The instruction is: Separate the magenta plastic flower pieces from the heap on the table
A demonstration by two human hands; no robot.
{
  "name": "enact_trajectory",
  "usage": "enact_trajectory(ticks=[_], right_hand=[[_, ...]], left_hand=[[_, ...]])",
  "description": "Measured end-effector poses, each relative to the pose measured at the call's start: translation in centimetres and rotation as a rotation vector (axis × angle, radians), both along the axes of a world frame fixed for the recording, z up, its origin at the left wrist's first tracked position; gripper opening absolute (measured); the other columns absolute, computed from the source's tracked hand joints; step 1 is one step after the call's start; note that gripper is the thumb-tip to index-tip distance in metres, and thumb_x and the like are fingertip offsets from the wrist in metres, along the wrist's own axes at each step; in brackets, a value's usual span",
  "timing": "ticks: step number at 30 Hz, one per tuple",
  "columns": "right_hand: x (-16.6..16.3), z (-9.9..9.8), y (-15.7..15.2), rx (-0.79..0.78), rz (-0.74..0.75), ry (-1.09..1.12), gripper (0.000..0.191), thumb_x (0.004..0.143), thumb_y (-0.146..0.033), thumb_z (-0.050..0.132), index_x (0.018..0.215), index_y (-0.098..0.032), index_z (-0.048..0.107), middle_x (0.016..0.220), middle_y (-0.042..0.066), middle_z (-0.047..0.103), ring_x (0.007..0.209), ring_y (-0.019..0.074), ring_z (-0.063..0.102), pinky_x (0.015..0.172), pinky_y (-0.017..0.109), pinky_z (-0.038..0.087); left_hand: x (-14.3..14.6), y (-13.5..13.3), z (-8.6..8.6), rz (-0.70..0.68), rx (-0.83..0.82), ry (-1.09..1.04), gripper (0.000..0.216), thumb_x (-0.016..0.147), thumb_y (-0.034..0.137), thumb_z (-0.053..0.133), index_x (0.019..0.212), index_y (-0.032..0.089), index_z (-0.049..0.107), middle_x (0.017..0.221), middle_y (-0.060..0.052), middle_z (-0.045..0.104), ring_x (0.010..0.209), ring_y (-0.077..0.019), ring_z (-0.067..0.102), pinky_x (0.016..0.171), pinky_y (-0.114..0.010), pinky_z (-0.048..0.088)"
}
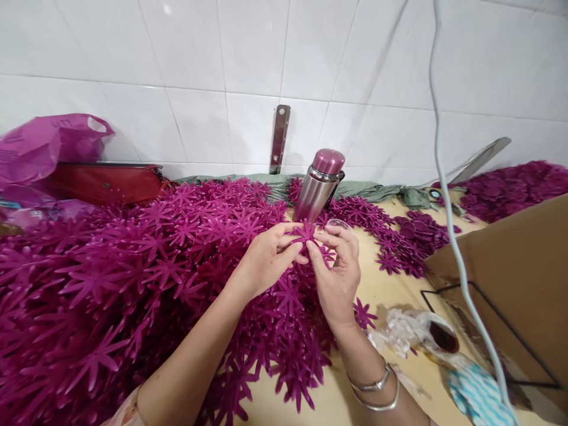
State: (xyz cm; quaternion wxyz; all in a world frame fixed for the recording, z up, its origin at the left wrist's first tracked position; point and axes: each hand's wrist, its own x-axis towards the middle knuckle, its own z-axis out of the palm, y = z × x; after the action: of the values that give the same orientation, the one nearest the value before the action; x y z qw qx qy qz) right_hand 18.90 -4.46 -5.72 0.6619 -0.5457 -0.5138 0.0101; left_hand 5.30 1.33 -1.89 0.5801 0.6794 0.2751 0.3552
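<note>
Before white tiles (pixel 254 53), left fingers (pixel 290 255) and right fingers (pixel 316 257) pinch apparently 1 magenta flower (pixel 306 232).

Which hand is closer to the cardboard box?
The right. The right hand is to the left of the cardboard box, apart from it; the left hand is farther left.

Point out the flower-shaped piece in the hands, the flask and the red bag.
Flower-shaped piece (pixel 306 232): head view, on its center.
Flask (pixel 316 192): head view, on its metal body, below the cap.
Red bag (pixel 106 183): head view, on its front side.
</note>
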Motion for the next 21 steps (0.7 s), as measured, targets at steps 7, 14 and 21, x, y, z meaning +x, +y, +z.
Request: enact_trajectory(ticks=[7, 14, 21], right_hand=[[0.8, -0.6, 0.4, 0.049, -0.035, -0.173, 0.003, 0.094, -0.022, 0.066, 0.092, -0.023, 0.068, 0.1, 0.005, 0.069, 0.103, 0.0225, 0.064, 0.1, 0.045, 0.048], [1.0, -0.7, 0.7, -0.001, 0.088, -0.054, 0.008, 0.096, -0.022, 0.063, 0.09, -0.021, 0.067, 0.094, 0.004, 0.068, 0.095, 0.02, 0.064, 0.093, 0.039, 0.049], [1.4, -0.6, 0.9, -0.081, 0.181, 0.007, 0.009, 0.093, -0.025, 0.067, 0.085, -0.021, 0.07, 0.093, 0.003, 0.071, 0.094, 0.0199, 0.065, 0.093, 0.037, 0.047]], left_hand=[[0.4, -0.1, -0.3, 0.006, -0.027, -0.032, 0.017, 0.093, 0.019, 0.064, 0.109, 0.014, 0.063, 0.108, -0.007, 0.079, 0.08, -0.015, 0.078, 0.072, -0.022, 0.06], [0.2, 0.2, -0.7, 0.064, 0.028, 0.052, 0.013, 0.094, 0.023, 0.062, 0.104, 0.015, 0.064, 0.097, -0.005, 0.08, 0.075, -0.0161, 0.079, 0.068, -0.02, 0.056], [0.0, 0.5, -0.7, 0.106, 0.028, 0.076, 0.013, 0.092, 0.023, 0.064, 0.102, 0.015, 0.066, 0.099, -0.006, 0.08, 0.074, -0.0181, 0.079, 0.068, -0.021, 0.056]])
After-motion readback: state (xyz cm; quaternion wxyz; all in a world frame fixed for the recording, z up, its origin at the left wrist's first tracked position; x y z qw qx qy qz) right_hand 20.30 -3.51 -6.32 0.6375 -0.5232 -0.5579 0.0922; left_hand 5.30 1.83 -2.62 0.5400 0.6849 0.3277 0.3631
